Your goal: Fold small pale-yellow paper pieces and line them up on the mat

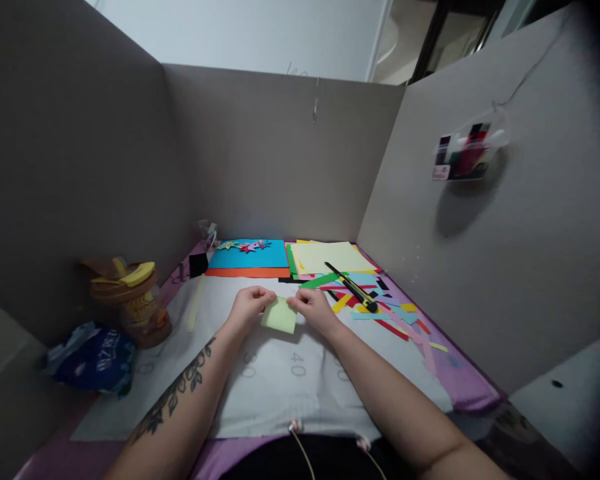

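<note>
A small pale green square of paper (280,317) is held up over the white mat (270,407). My left hand (251,307) pinches its upper left corner between thumb and fingers. At the upper right corner my right hand (316,308) pinches it the same way. The paper hangs down between the two hands, tilted toward me. Just beyond my right hand a yellow and black utility knife (353,288) rests on a scatter of coloured paper strips (393,310).
Blue card (275,257) with several folded paper stars (250,247) lies at the back, beside stacked coloured sheets (330,259). On the left stand a brown tub with a yellow handle (147,313) and a blue packet (100,360). Grey partitions (280,147) enclose the table.
</note>
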Available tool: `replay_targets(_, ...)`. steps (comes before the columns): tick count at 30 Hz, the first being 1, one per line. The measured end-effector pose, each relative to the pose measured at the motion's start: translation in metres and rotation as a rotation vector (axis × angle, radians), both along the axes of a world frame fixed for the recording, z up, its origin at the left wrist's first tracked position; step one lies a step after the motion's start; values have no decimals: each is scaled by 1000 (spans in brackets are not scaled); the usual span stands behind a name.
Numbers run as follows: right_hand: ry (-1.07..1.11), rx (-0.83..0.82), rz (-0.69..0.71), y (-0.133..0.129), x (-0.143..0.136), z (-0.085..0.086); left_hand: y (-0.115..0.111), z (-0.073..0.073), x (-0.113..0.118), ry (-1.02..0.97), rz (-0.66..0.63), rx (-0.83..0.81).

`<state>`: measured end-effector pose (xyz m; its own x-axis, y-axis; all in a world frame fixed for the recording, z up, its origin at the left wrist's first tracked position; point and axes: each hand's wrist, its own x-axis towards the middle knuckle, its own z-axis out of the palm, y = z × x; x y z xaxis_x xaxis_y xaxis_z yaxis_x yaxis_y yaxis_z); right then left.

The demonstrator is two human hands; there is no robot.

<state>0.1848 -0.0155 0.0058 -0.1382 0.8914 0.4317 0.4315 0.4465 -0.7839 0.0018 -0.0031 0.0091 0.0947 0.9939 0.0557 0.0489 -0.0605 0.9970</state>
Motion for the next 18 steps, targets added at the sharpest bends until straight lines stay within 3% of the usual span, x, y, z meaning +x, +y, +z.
replay_targets(5,100,-43,26,2,5,0,-2,0,4,15,-23,49)
replay_targets(14,-27,19,66,-1,-12,1,-14,-2,20,374,4,332)
replay_targets(18,36,-30,67,2,-7,-1,-13,2,15,399,100,343)
